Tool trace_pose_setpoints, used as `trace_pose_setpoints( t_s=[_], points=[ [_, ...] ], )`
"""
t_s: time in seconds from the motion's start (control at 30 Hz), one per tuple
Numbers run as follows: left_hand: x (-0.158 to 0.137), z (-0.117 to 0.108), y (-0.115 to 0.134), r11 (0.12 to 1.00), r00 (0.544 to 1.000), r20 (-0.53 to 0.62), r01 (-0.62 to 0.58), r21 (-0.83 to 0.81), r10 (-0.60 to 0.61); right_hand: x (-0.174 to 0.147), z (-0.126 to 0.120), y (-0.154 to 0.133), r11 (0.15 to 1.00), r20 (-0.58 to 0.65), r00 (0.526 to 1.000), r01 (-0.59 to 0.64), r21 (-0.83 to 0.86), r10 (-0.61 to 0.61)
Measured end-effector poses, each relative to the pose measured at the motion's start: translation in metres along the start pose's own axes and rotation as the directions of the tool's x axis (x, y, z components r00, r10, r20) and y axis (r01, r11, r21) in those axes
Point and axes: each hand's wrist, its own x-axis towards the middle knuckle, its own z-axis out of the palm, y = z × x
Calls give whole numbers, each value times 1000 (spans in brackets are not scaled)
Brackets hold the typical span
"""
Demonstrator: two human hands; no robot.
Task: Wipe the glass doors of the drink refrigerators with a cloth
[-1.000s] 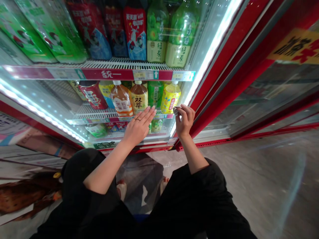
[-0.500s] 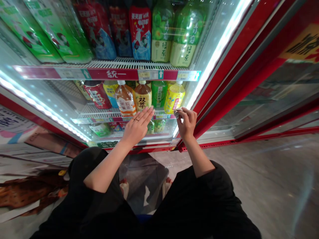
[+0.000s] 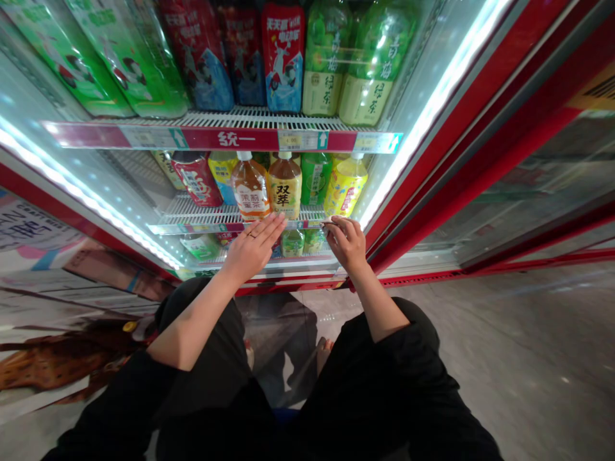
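My left hand (image 3: 252, 250) lies flat with its fingers stretched out and together, a ring on one finger. Its fingertips are at the front edge of the middle shelf (image 3: 192, 228), below a jasmine tea bottle (image 3: 250, 192) and a tea bottle with a yellow label (image 3: 285, 192). At the same shelf edge, my right hand (image 3: 348, 245) pinches a small, thin, pale thing, too small to name. Just above it stands a yellow drink bottle (image 3: 346, 189), with a green bottle (image 3: 316, 179) to its left.
Large green bottles (image 3: 369, 70) and red-and-blue bottles (image 3: 283, 61) stand on the upper shelf (image 3: 192, 137). The cooler's red door frame (image 3: 432, 192) is at the right. Boxes (image 3: 110, 269) and a brown patterned bag (image 3: 62, 365) are at the left.
My right hand has moved left and slightly down along the shelf edge with the small thing. My left hand has shifted slightly left and down. The view has tilted a little.
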Motion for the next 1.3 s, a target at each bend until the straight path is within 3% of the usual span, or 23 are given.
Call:
trace_pose_setpoints(
  t_s=[0.2, 0.27, 0.47, 0.6, 0.7, 0.87, 0.97, 1.1, 1.2, 1.3],
  points=[
    [3, 2, 5, 993, 992, -50, 110, -43, -112, 10, 6, -11, 995, -253, 962, -101, 21, 103],
    [5, 3, 9, 988, 989, -48, 139, -64, -143, 19, 14, -20, 992, -278, 953, -121, 24, 123],
    [3, 9, 18, 987, 986, -53, 153, -47, -155, 27, 32, -47, 1000, -155, 988, 1, 31, 3],
    [0, 9, 18, 985, 985, -39, 169, -38, -170, 19, 32, -42, 1000, -54, 998, 12, -8, -13],
    [-4, 6, 16, 982, 982, -42, 184, -41, -186, 21, 27, -32, 998, -162, 985, -65, -23, 60],
    [-11, 1, 14, 977, 974, -77, 209, -52, -213, 44, 25, -37, 992, -392, 912, -126, 14, 122],
    [-14, -1, 12, 973, 971, -74, 224, -55, -228, 51, 30, -51, 995, -329, 941, -93, -22, 81],
    [-17, -3, 11, 969, 967, -73, 242, -48, -245, 40, 37, -60, 999, -90, 995, 39, -5, -40],
    [-19, -5, 10, 968, 966, -73, 245, -57, -249, 27, 37, -52, 995, 81, 992, 102, -14, -101],
    [-22, -6, 9, 968, 966, -78, 243, -65, -247, 23, 31, -37, 997, 24, 998, 58, -56, -56]
  ],
)
